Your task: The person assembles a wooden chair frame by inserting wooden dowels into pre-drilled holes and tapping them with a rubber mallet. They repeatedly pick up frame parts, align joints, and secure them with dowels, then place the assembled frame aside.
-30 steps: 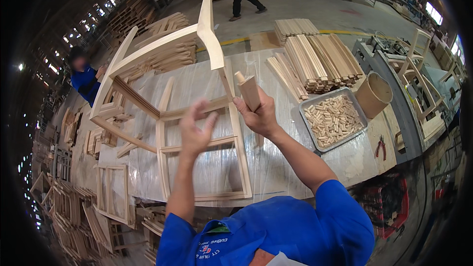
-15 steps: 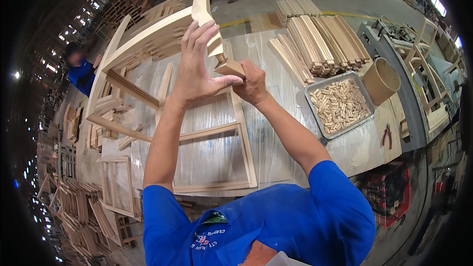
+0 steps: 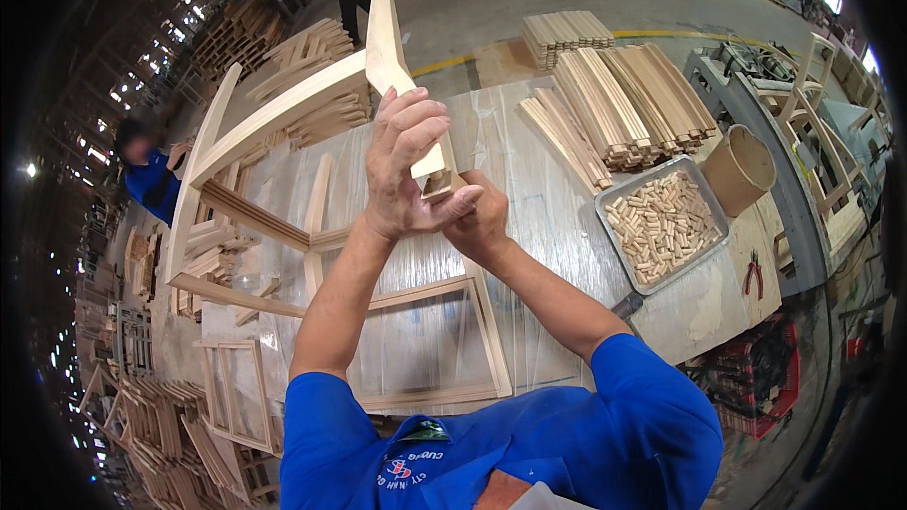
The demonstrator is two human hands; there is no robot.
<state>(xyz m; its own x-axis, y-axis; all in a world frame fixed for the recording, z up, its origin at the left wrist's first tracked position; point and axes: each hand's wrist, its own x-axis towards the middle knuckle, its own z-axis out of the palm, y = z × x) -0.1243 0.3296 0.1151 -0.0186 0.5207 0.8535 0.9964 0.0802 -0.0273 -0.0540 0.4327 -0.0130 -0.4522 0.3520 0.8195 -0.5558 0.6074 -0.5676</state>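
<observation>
A pale wooden chair frame stands on the plastic-covered worktable, its angled leg rising in front of me. My left hand is closed round the lower part of that leg, thumb stretched toward my other hand. Pressed up against the leg's lower end is a short-looking wooden piece, gripped by my right hand. Most of this piece is hidden behind the fingers, so its full length cannot be told. Both hands nearly touch at the joint between leg and piece.
On the right stand a metal tray of wooden dowels, a brown cylindrical container and red-handled pliers. Stacked wooden slats lie behind them. A flat rectangular frame lies near me. A co-worker is at the far left.
The gap between the leg and the wooden piece has closed. My left hand's fingers have curled round the leg, and both hands sit slightly lower in view. The view itself has shifted a little.
</observation>
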